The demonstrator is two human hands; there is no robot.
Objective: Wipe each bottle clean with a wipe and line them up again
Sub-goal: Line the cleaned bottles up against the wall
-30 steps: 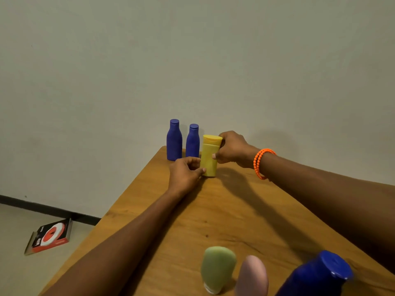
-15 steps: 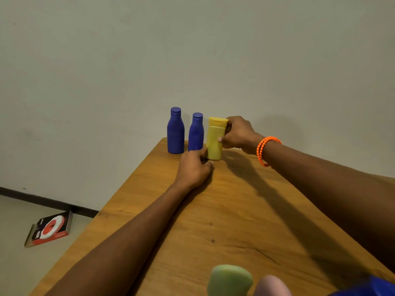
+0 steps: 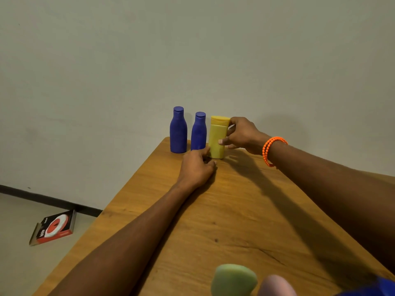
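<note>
Where the wooden table (image 3: pixel 235 210) meets the wall at twelve o'clock, we see our right hand (image 3: pixel 241 134) pinching the upright yellow bottle (image 3: pixel 217 137), flat-capped, touching the nearer blue bottle (image 3: pixel 198 132); our left hand (image 3: pixel 197 167), fingers curled, touches its base.

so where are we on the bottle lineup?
Done, by the look: two blue bottles stand in a row at the wall end of the table. In hand: the yellow bottle stands upright next in line, right hand gripping it, left hand at its base. Left: the green, pink and blue bottles at the near edge. No wipe visible.
</note>
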